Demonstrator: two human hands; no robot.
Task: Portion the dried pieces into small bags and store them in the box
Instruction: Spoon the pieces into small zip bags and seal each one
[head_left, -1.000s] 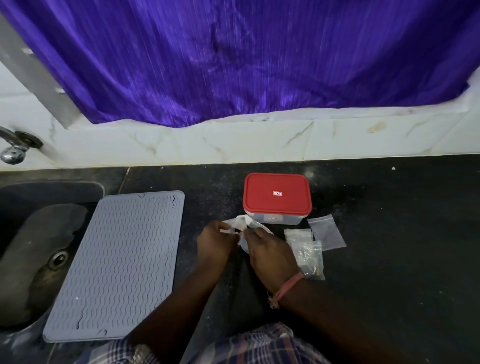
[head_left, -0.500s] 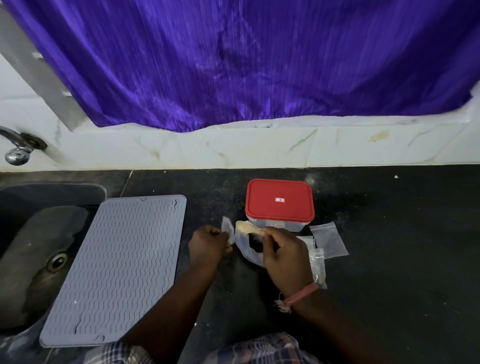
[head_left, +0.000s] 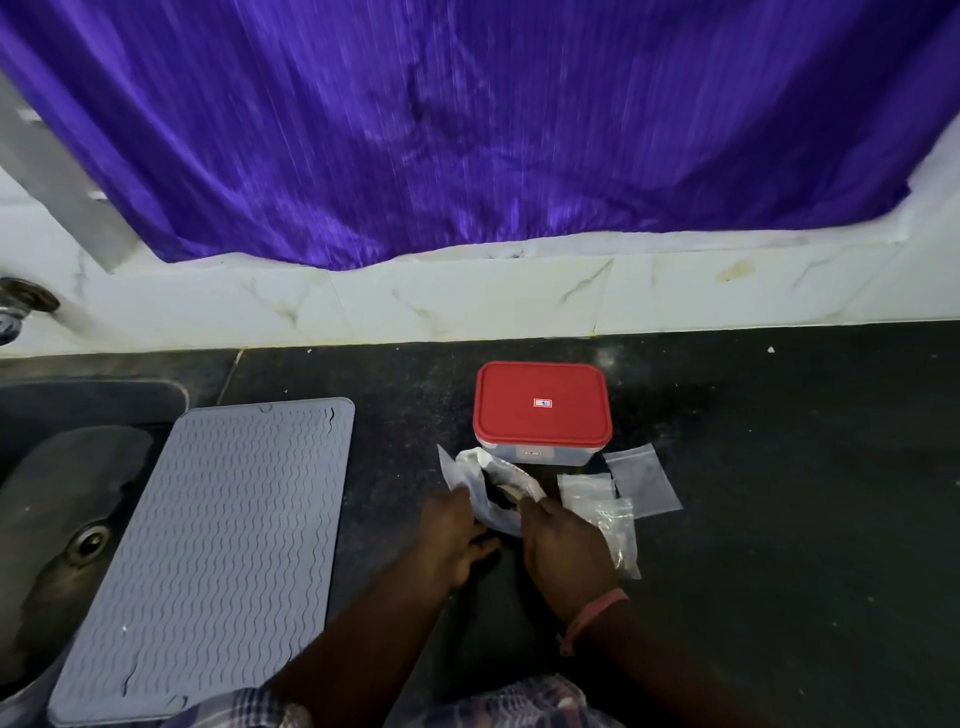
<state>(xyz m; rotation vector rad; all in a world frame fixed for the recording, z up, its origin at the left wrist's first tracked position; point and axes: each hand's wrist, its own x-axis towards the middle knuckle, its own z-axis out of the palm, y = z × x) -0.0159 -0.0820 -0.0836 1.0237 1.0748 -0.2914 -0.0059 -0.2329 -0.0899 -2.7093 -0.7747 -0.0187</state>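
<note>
A clear box with a red lid (head_left: 542, 405) stands closed on the dark counter. Just in front of it lies a crumpled white plastic bag (head_left: 470, 470) with its mouth pulled wide; something pale shows inside. My left hand (head_left: 453, 535) grips the bag's left edge and my right hand (head_left: 563, 545) grips its right edge. To the right of my right hand lie small clear bags (head_left: 644, 480), one flat and one (head_left: 615, 525) with dried pieces in it.
A grey ribbed mat (head_left: 218, 545) lies to the left, partly over the sink (head_left: 62, 493). A tap (head_left: 15, 312) is at the far left. A purple curtain (head_left: 467, 130) hangs over the white tiled wall behind the counter.
Both hands have drawn back toward me with the white bag, and its mouth is spread wider than before. The box and the small bags have not moved.
</note>
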